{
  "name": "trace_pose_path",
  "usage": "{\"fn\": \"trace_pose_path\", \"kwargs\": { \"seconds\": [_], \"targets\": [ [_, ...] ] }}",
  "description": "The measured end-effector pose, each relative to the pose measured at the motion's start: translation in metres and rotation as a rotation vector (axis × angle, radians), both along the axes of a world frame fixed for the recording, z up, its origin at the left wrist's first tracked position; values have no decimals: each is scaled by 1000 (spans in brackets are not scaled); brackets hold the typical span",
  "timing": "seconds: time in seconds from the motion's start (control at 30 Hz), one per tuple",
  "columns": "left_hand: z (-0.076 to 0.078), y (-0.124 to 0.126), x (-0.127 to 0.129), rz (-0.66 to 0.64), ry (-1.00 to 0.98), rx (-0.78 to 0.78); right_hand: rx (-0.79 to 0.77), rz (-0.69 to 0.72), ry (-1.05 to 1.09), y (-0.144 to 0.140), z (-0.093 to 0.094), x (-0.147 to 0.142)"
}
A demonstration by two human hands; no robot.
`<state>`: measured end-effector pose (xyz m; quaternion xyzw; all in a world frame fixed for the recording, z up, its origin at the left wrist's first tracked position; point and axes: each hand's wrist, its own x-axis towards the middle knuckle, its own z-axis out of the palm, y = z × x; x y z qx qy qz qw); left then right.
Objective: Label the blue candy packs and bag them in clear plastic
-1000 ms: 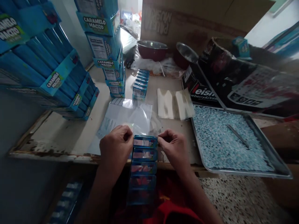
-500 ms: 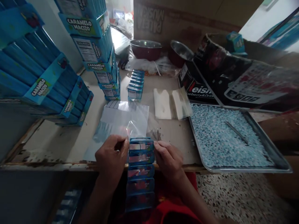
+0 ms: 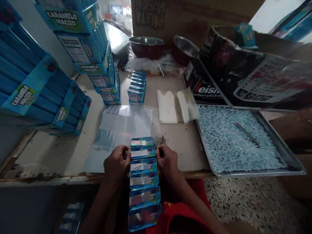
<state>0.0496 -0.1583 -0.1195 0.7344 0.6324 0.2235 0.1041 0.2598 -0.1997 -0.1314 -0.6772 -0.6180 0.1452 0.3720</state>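
Note:
A row of several small blue candy boxes (image 3: 143,165) runs from the table's front edge toward my body, their shiny, rounded ends facing up. My left hand (image 3: 117,162) is closed at the left side of the row, near its far end. Opposite it, my right hand (image 3: 168,159) pinches at the right side, by the second box. The fingertips of both hands are partly hidden, so the exact grip does not show. Just beyond the row, clear plastic film (image 3: 126,120) lies flat over white paper.
Tall stacks of blue candy display boxes (image 3: 83,48) stand at left. A shorter blue stack (image 3: 137,87) is behind the film. Folded cream sheets (image 3: 177,105) lie at centre right. A metal tray (image 3: 263,175) holds pale blue candies and a metal strip. Behind are bowls (image 3: 146,47) and cartons (image 3: 219,74).
The row of candy boxes tilts up more toward the camera, and another box end shows at its far end. Both hands stay at its sides. The view has shifted slightly.

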Motion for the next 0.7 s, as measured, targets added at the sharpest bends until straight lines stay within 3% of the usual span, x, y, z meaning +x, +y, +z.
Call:
{"fn": "trace_pose_path", "kwargs": {
  "seconds": [0.17,0.3,0.47,0.53,0.7],
  "targets": [
    [12,11,-12,-250,245,-80,-78,133,-222,5,6,10],
    [7,15,-27,-438,236,-65,-136,359,-343,2,13,20],
    [5,1,-35,-524,144,60,-145,521,-226,-20,25,33],
    [9,-7,-30,-512,80,73,-120,486,-198,-26,27,38],
    [11,-20,-9,-401,15,-54,-92,203,-138,-26,15,40]
  ]
}}
